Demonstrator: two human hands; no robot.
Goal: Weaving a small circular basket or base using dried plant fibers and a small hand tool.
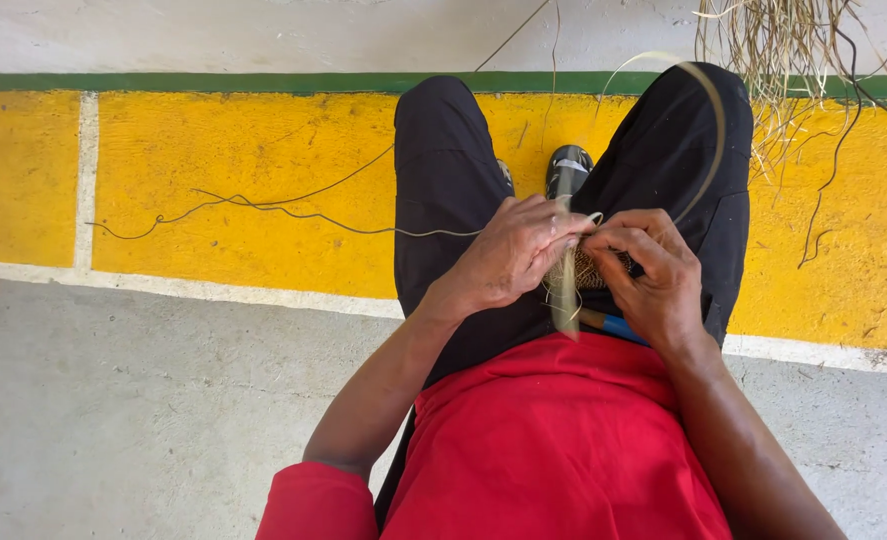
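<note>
Seated, dark trousers. Our left hand (511, 255) and right hand (653, 275) meet over the lap, both pinched on a small woven fibre piece (591, 268). Pale strand (563, 290) hangs below. Loose straw bundle (773, 50) lies upper right.

Two hands are counted: one left hand (511, 255) and one right hand (653, 275). One small woven fibre piece (591, 270) is noted between them. One blue-handled tool (618, 326) is recorded on the lap. One shoe (567, 168) is seen. One bundle of dry fibres (773, 50) and one loose dark strand (263, 208) are counted on the floor.
</note>
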